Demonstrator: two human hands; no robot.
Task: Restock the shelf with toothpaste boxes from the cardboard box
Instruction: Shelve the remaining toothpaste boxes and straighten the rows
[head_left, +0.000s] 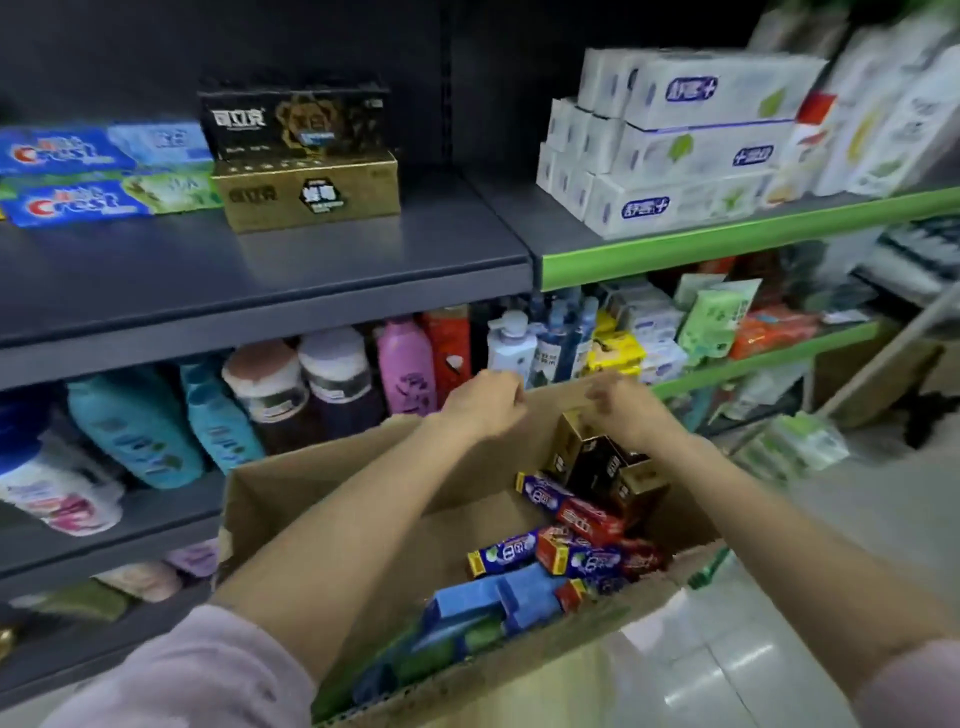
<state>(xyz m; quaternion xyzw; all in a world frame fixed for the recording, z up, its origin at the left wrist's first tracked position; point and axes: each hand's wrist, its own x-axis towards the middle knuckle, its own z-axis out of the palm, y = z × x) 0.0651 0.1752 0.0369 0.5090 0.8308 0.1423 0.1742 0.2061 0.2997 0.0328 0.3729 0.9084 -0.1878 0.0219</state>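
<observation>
Both hands over the cardboard box (332, 483)

Our left hand (485, 402) curled, holding nothing; right hand (631, 410) blurry, can't tell, just above the gold-black toothpaste boxes (597, 462).

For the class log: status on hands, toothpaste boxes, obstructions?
Left hand curled, empty. Right hand reaching gold toothpaste box in cardboard box. Nothing blocking shelf.

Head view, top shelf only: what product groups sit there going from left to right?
Blue Crest toothpaste boxes → black box stacked on gold box → bare dark shelf → white toothpaste boxes → blurred white packages.
</observation>
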